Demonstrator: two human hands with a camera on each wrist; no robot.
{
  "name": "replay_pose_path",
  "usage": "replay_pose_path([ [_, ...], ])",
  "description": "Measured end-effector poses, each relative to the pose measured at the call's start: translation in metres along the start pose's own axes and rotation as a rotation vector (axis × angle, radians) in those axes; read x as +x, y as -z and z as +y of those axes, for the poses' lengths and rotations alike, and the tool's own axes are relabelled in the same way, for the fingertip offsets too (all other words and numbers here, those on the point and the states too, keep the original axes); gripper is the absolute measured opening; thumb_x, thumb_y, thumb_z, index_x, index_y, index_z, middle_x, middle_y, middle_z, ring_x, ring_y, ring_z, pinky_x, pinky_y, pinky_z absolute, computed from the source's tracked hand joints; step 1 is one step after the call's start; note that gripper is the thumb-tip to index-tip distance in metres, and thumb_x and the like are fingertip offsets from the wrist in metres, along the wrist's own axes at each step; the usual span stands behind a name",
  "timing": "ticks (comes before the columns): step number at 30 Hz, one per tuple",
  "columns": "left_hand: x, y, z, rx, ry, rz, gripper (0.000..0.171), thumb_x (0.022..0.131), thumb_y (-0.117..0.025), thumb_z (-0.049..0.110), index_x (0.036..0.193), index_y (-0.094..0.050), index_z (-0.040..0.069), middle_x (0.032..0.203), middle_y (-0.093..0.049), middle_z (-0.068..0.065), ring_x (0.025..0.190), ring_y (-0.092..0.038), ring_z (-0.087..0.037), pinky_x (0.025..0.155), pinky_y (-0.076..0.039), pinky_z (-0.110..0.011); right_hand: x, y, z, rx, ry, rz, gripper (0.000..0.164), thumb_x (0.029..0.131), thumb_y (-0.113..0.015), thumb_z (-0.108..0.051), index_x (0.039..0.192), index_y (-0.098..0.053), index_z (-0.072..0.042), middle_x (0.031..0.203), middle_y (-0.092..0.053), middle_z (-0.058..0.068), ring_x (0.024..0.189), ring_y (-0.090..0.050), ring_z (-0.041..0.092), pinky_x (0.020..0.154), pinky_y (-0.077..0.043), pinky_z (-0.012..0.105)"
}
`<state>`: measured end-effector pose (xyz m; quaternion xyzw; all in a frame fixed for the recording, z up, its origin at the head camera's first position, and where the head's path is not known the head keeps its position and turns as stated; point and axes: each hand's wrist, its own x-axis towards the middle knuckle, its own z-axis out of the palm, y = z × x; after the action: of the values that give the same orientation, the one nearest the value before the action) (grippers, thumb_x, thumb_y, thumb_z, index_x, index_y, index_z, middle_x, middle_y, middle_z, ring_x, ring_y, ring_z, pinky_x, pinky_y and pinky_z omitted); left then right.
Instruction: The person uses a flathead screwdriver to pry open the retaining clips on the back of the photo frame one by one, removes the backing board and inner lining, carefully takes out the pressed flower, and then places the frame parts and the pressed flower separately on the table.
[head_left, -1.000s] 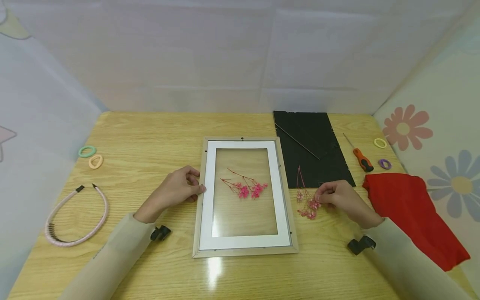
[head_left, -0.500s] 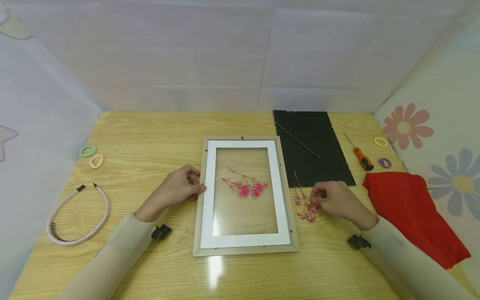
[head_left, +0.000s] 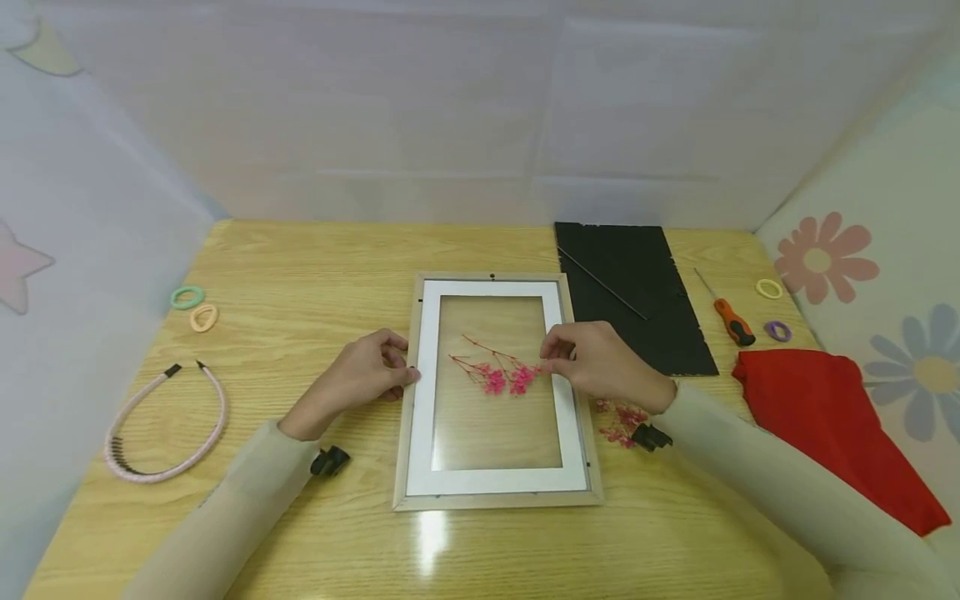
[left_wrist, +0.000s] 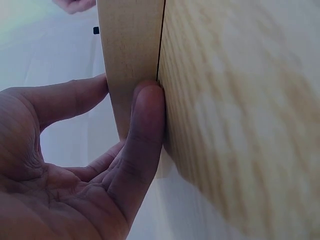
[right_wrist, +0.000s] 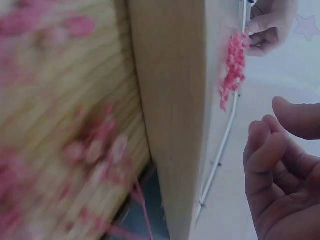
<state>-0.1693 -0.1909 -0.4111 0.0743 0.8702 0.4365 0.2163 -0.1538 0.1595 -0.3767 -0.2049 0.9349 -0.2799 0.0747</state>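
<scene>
A light wooden picture frame [head_left: 495, 502] with a white mat and clear pane lies on the table. Inside its opening rest two pink flower sprigs [head_left: 495, 379], side by side. My left hand [head_left: 360, 375] holds the frame's left side, thumb on top and fingers curled against the outer edge [left_wrist: 130, 55]. Over the frame's right side hovers my right hand [head_left: 596, 362], fingertips near the sprigs' blossoms. The right wrist view has its thumb apart from its loosely bent fingers [right_wrist: 265, 155], with nothing held. More pink sprigs [head_left: 621, 423] lie right of the frame, partly hidden by my wrist.
A black backing board [head_left: 637, 292] lies behind, at the right. Beyond it are an orange-handled screwdriver [head_left: 733, 322], a purple ring [head_left: 777, 331], a yellow ring [head_left: 768, 288] and red cloth [head_left: 832, 425]. A headband [head_left: 161, 475], green ring [head_left: 187, 297] and peach ring [head_left: 203, 317] lie left.
My right hand has left the loose sprigs beside the frame and moved left over the frame's right side. The left hand keeps its place on the frame.
</scene>
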Motion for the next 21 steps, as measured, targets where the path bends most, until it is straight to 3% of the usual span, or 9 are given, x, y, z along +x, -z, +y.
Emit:
replay_pose_path([
  [10,0.001,-0.001,0.001,0.012,0.009,0.007,0.050,0.092,-0.075,0.018,0.132,-0.051,-0.002,0.100,-0.066,-0.012,0.070,-0.071,-0.017,0.065,-0.063,-0.032,0.024,-0.023,-0.008,-0.091,0.009,-0.142,0.012,0.089,-0.078,-0.020,0.090,-0.068,-0.015,0.073,-0.063,-0.005,0.065,-0.054,0.008,0.057,-0.046,0.022],
  [21,0.001,0.000,0.000,0.001,0.008,0.002,0.052,0.092,-0.075,0.019,0.133,-0.051,-0.002,0.099,-0.066,-0.012,0.071,-0.072,-0.017,0.066,-0.063,-0.033,0.024,-0.029,-0.004,-0.061,-0.022,-0.101,0.011,0.090,-0.077,-0.021,0.084,-0.069,-0.019,0.069,-0.063,-0.008,0.060,-0.052,0.007,0.053,-0.041,0.023],
])
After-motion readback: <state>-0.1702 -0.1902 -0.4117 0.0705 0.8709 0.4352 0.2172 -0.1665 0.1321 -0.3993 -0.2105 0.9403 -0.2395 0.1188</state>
